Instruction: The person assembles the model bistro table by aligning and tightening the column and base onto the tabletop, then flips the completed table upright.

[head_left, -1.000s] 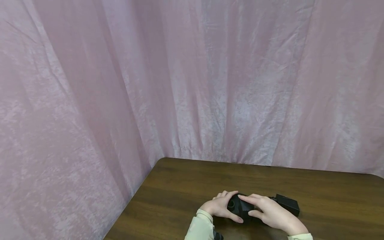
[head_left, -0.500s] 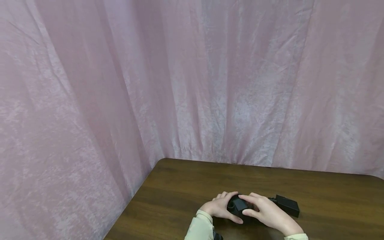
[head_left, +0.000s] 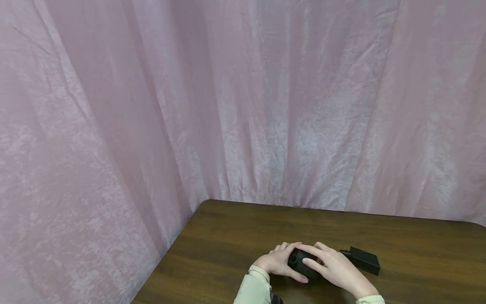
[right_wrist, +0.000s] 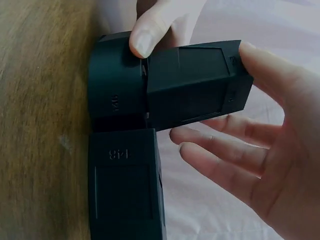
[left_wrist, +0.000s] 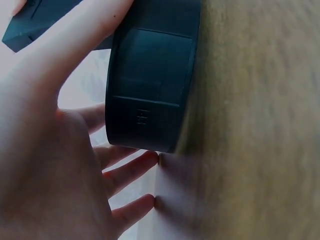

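Note:
My left hand (head_left: 280, 261) grips a round black plastic piece (left_wrist: 150, 80) on the table, thumb on the near side and fingers on the far side. In the right wrist view, a black angular block (right_wrist: 197, 82) stands out from that piece's upper face. My right hand (head_left: 336, 269) holds this block between the thumb and a finger, its other fingers loosely bent. Whether the block is joined to the round piece, I cannot tell. A second black part (right_wrist: 125, 185), embossed with what looks like 148, lies close beside them on the table.
On the brown wooden table (head_left: 235, 228), a black box-shaped part (head_left: 363, 259) with a short narrow end lies right of my right hand. A small dark object (head_left: 276, 299) shows by my left sleeve. Pink curtains (head_left: 243, 105) hang behind the table.
My right hand has shifted slightly left, closer to my left hand. The block's flat face, visible half a second ago between the right fingers, is now mostly covered. My left hand stays in place.

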The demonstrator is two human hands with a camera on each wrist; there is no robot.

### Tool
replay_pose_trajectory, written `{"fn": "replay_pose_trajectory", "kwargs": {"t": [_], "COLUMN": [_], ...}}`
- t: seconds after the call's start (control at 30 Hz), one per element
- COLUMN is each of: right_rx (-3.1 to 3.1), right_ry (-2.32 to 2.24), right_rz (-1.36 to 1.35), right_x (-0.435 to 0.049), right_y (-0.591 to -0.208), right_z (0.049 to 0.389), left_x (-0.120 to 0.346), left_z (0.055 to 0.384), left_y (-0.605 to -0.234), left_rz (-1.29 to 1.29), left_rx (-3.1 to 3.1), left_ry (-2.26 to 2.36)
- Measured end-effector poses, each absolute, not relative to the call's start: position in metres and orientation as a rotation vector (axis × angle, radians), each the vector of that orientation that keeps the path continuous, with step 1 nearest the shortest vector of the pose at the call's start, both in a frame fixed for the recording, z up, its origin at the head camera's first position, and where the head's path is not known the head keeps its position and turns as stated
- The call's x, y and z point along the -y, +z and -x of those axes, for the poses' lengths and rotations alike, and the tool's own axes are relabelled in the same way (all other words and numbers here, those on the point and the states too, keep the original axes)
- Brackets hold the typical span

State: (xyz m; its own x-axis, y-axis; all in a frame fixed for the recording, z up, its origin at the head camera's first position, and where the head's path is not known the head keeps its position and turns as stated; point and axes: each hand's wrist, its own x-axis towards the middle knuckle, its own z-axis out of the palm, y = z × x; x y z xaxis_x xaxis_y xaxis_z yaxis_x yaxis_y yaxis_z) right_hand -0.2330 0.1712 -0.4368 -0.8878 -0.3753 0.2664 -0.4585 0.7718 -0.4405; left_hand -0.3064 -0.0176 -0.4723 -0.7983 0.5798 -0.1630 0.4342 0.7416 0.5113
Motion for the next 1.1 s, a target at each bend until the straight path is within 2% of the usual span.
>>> {"fn": "replay_pose_trajectory", "kwargs": {"t": [0.33, 0.6, 1.1], "right_rx": [2.852, 2.829, 2.880], "right_ry": [1.043, 0.993, 0.960], "right_rz": [-0.429, -0.545, -0.453], "right_x": [-0.173, -0.174, -0.175], "right_y": [-0.439, -0.438, -0.437], "right_z": [0.240, 0.243, 0.242], "left_x": [0.020, 0.020, 0.021], "left_z": [0.305, 0.306, 0.307], "left_y": [-0.471, -0.470, -0.471], "left_rz": [-0.770, -0.792, -0.785], "left_rx": [-2.592, -2.586, -2.562], "left_ry": [0.635, 0.641, 0.672]}}
